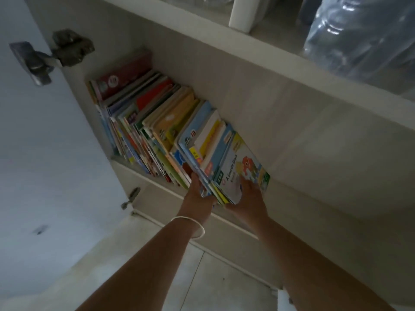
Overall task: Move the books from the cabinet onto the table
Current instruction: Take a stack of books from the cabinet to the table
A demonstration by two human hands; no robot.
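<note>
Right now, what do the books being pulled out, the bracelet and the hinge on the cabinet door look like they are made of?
The books between the hands look like glossy printed card: thick pale page edges and shiny covers. The bracelet on the left wrist seems to be pale polished metal, though the dim light leaves that open. The hinge looks like dull grey metal, maybe tarnished.

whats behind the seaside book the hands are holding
Behind the seaside book, more picture books stand packed in a row to the cabinet wall. Their covers are mostly hidden. The left hand and right hand clamp the front bundle.
</note>
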